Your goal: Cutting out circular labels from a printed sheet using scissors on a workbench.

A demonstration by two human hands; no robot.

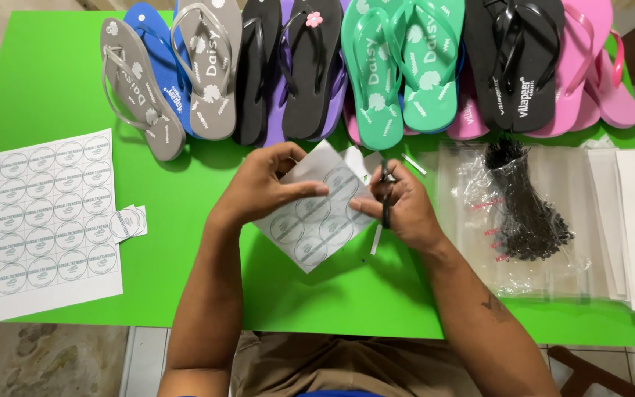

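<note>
At the frame's left, a label sheet (54, 224) is lying on the green table (185, 257). At center, your left hand (266, 187) is pinching a cut sheet (316, 213); your right hand (398, 202) is gripping scissors (385, 195) at its edge.

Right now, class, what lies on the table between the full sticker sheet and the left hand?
In the head view, one small cut-out round sticker lies between the sticker sheet and the left hand; otherwise bare green table.
</note>
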